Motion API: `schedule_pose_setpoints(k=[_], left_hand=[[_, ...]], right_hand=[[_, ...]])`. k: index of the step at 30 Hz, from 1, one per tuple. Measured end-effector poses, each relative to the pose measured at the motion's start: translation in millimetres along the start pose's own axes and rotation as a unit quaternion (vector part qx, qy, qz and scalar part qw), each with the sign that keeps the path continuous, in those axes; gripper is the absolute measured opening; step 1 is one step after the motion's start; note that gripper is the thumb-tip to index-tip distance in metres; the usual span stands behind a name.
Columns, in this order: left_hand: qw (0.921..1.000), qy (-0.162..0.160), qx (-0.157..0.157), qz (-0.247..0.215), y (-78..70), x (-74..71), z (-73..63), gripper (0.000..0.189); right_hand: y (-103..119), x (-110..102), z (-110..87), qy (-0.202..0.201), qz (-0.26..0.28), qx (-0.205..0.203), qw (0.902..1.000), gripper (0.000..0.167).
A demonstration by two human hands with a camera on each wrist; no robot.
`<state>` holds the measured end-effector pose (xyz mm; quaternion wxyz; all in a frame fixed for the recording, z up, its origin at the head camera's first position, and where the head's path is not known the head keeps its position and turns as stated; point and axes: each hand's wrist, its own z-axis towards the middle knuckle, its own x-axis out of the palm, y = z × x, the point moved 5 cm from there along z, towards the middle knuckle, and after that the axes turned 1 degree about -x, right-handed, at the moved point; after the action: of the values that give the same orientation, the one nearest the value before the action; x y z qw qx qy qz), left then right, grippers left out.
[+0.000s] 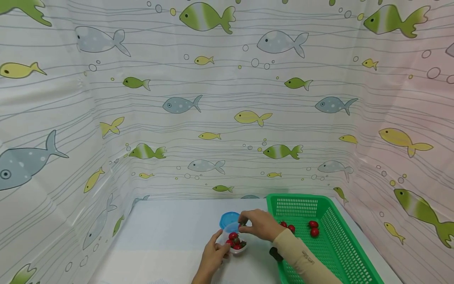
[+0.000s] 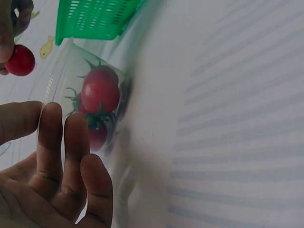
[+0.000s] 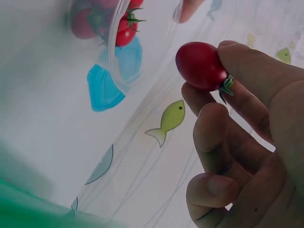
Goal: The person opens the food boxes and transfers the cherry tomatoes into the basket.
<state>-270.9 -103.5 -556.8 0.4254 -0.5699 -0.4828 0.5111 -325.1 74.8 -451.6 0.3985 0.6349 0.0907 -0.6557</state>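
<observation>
The right hand (image 1: 260,224) pinches a red tomato (image 3: 199,65) between the thumb and the fingers. The tomato sits out at the fingertips, thumb on one side and finger on the other, with its smooth round end pointing away from the hand and its green stem end turned back toward the palm. The remaining fingers bend in loosely below it without touching it. The tomato is near the open mouth of a clear plastic tub (image 2: 71,59), apart from its rim and from the tomatoes (image 2: 100,92) inside.

The left hand (image 1: 213,252) grips the tub by its edge, the thumb on one side and fingertips pressed against the outer wall. Several tomatoes with green stems are bunched together in the tub, next to those fingers, seen through the plastic.

A blue lid (image 1: 228,218) lies on the white counter (image 1: 170,236) just behind the tub, partly covered by it. To the right is a green basket (image 1: 335,246) with more tomatoes (image 1: 314,232) on its bottom, well apart from the left hand.
</observation>
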Motion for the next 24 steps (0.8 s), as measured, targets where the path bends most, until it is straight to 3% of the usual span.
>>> schedule_pose_setpoints(k=[10,20,24], left_hand=[[0.9999,0.000,0.010,0.001,-0.3,-0.8,-0.6,0.067],[0.9999,-0.008,-0.003,0.005,0.8,-1.1,-0.8,0.067],[1.0000,-0.004,-0.003,0.000,-0.6,-1.7,-2.6,0.068]], right_hand=[[-4.6,-16.4,-6.9,-0.025,0.019,0.018,0.9993,0.017],[-14.1,-30.4,-18.6,-0.043,0.012,0.049,0.9978,0.018],[-17.9,-36.2,-25.2,-0.055,0.013,0.043,0.9975,0.017]])
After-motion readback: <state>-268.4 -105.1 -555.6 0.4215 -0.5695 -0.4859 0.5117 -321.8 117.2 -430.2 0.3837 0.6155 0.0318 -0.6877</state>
